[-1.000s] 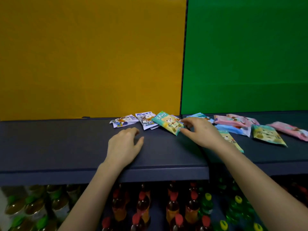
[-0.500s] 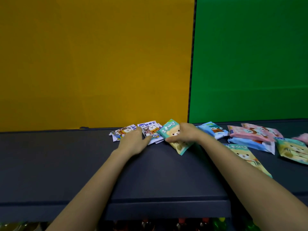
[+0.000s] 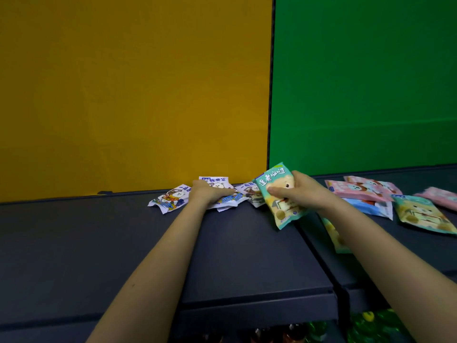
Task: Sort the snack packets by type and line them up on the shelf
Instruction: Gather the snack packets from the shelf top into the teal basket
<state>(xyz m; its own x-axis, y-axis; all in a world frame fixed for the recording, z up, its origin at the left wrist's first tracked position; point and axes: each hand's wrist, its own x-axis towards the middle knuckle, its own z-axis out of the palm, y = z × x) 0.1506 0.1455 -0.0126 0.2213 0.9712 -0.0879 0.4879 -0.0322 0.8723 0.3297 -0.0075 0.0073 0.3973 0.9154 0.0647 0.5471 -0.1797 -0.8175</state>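
A teal snack packet (image 3: 279,194) is gripped by the right hand (image 3: 305,194), thumb across its face, and held tilted just above the dark shelf (image 3: 74,243). White packets (image 3: 170,198) at the far edge are pressed under the left hand (image 3: 207,195), fingers laid flat. Pink packets (image 3: 358,190) lie to the right.

Tally by kind, centre to right edge of frame.

White packets (image 3: 169,199): at least three, clustered left of centre; overlap prevents a firmer count. Teal packets (image 3: 279,194): three, one at centre, one near the right edge, one partly covered by a forearm. Pink packets (image 3: 356,193): three, right of centre. Blue packet (image 3: 371,207): one. Hands: two, left hand (image 3: 210,194) and right hand (image 3: 304,191). Wall panels: two, yellow panel (image 3: 123,95) and green panel (image 3: 358,82). Bottles (image 3: 368,318), bottom edge: too dim to count.
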